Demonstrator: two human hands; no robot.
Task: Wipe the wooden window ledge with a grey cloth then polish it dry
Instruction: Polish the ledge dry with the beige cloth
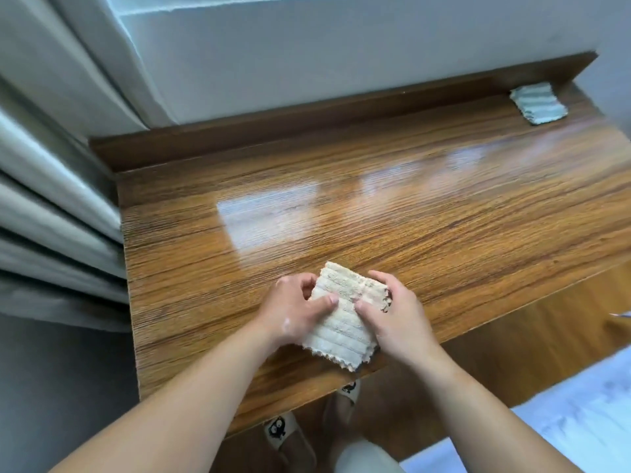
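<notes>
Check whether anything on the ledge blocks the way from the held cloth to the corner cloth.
Nothing visible does. The glossy brown wooden ledge shows only reflections between the beige ribbed cloth and the grey ribbed cloth at its far right corner.

ledge (409,216) middle: free | far right: grey cloth (538,103) | left: curtain (51,206) | front: beige cloth (341,326)

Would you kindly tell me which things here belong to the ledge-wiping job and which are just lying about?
For the job: ledge; grey cloth; beige cloth, held by left hand and right hand.
Lying about: curtain; slippers.
</notes>
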